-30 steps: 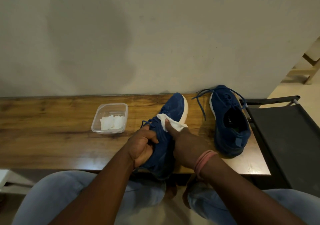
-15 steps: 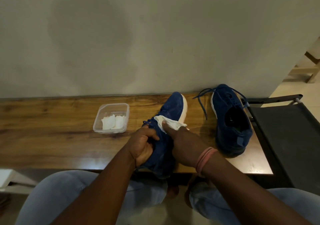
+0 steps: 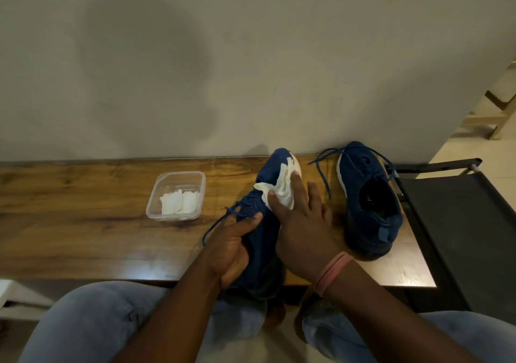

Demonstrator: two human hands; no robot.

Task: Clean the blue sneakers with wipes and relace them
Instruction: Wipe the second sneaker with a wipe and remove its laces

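Observation:
A blue sneaker [image 3: 266, 223] with a white sole lies tilted on the wooden table [image 3: 83, 223], toe toward the wall. My left hand [image 3: 233, 246] grips its heel part from the left. My right hand [image 3: 301, 223] pinches a white wipe [image 3: 282, 188] between thumb and fingers and presses it on the sneaker's toe side. The second blue sneaker [image 3: 368, 195] stands upright to the right, its laces loose.
A clear plastic tub [image 3: 177, 195] with folded white wipes sits on the table left of the held sneaker. A black chair [image 3: 460, 223] stands against the table's right end. The wall runs along the table's far edge. My knees are below the near edge.
My right hand has slid the wipe forward along the sneaker from the lace area toward the toe. The left hand keeps its hold on the heel.

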